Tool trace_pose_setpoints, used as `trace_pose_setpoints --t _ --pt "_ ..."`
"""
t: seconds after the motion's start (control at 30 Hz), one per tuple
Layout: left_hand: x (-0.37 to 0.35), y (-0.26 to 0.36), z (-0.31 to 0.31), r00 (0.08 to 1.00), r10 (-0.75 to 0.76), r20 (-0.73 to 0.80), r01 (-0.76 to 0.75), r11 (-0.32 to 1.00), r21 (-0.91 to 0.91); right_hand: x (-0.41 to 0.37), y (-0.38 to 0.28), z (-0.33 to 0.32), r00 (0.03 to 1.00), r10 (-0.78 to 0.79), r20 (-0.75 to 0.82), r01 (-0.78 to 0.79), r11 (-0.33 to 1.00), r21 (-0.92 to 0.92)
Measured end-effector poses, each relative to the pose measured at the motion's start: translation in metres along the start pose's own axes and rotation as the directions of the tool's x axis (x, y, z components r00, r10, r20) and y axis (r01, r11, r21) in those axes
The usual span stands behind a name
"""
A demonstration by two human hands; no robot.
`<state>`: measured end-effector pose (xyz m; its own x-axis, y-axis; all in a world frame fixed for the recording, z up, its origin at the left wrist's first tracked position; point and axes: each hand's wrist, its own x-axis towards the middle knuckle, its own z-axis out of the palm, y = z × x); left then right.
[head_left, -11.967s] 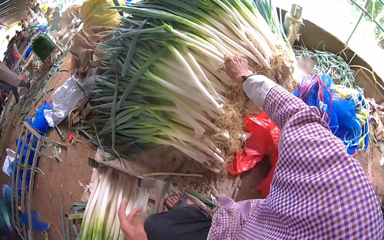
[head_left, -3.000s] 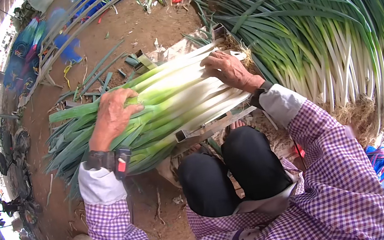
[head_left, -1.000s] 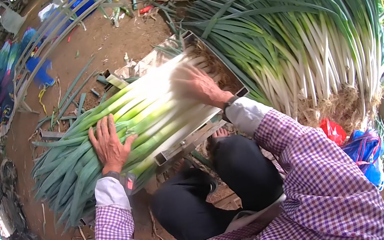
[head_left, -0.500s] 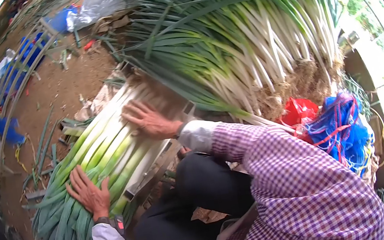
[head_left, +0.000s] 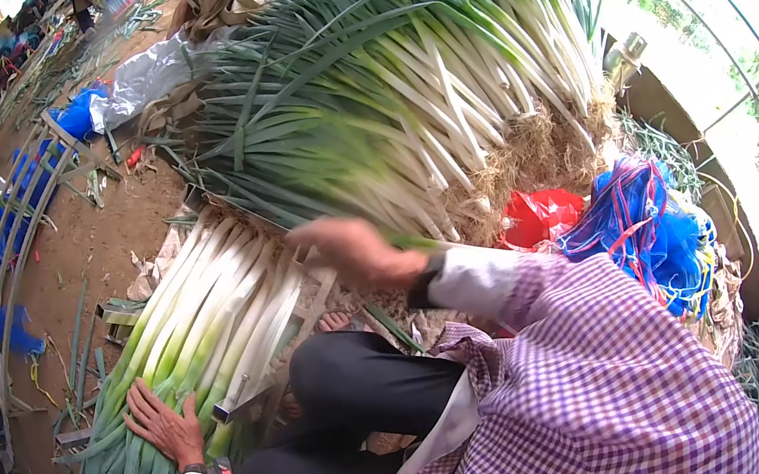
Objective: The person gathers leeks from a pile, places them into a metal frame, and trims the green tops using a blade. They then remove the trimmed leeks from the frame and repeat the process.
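Observation:
My left hand (head_left: 164,426) lies flat on a bundle of large green onions (head_left: 201,312), fingers spread where the white stalks turn into green leaves. The bundle rests in a low metal frame (head_left: 221,412), white ends pointing away from me. My right hand (head_left: 357,253) is lifted between that bundle and a big heap of green onions (head_left: 445,85) with hairy roots. Motion smears its fingers, and I cannot tell whether they hold anything.
To the right of the heap are a red plastic bag (head_left: 540,216) and bundled blue netting (head_left: 644,228). Curved metal hoops (head_left: 24,211) stand at the left. A silvery sheet (head_left: 143,81) and brown cloth (head_left: 225,2) lie farther back. Cut leaves litter the dirt floor.
My right hand has left the white stalks of the bundle and moved right, towards the heap. My left hand still rests on the bundle. The camera view has shifted a little.

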<state>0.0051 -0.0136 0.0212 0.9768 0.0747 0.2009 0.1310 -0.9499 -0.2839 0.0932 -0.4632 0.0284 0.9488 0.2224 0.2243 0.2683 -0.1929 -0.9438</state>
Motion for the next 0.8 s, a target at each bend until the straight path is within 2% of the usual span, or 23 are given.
trace_pose_setpoints --t 0.1,0.17,0.23,0.33,0.37,0.43,0.47,0.57,0.6,0.73,0.8 --pt "-0.002 -0.005 0.005 0.999 0.029 -0.039 -0.029 1.0 0.001 -0.025 0.049 -0.086 0.953 0.19 -0.236 -0.168 0.98 0.111" --pt "-0.002 -0.006 0.008 0.998 0.038 -0.051 -0.037 0.999 0.006 -0.051 0.055 -0.136 0.907 0.244 -0.343 -0.312 0.936 -0.16" --pt "-0.001 -0.005 0.008 0.997 0.05 -0.052 -0.049 0.999 0.015 -0.086 0.075 -0.161 0.912 0.25 -0.326 -0.345 0.897 -0.277" --pt "0.0 -0.006 0.01 0.996 0.06 -0.06 -0.057 0.997 0.047 -0.138 0.08 -0.163 0.876 0.442 -0.194 -0.469 0.686 -0.556" --pt "0.0 -0.005 0.012 0.996 0.062 -0.065 -0.058 0.997 0.05 -0.16 0.093 -0.153 0.816 0.501 -0.289 -0.573 0.627 -0.528" --pt "0.0 -0.006 0.015 0.997 0.055 -0.05 -0.05 0.994 0.093 -0.2 0.107 -0.145 0.883 0.348 -0.314 -0.458 0.501 -0.734" --pt "0.0 -0.007 0.017 0.998 0.053 -0.047 -0.047 0.993 0.11 -0.216 0.119 -0.146 0.906 0.326 -0.269 -0.398 0.442 -0.804" --pt "-0.001 -0.007 0.02 0.997 0.061 -0.049 -0.054 0.99 0.13 -0.238 0.124 -0.147 0.887 0.361 -0.287 -0.407 0.324 -0.854" --pt "-0.001 -0.007 0.021 0.997 0.062 -0.056 -0.054 0.99 0.131 -0.246 0.14 -0.154 0.873 0.383 -0.302 -0.451 0.397 -0.8" --pt "-0.001 -0.009 0.023 0.996 0.07 -0.062 -0.061 0.989 0.138 -0.239 0.151 -0.168 0.859 0.429 -0.278 -0.489 0.531 -0.691" --pt "-0.001 -0.009 0.022 0.995 0.072 -0.076 -0.062 0.99 0.126 -0.232 0.155 -0.176 0.81 0.528 -0.255 -0.526 0.463 -0.713"
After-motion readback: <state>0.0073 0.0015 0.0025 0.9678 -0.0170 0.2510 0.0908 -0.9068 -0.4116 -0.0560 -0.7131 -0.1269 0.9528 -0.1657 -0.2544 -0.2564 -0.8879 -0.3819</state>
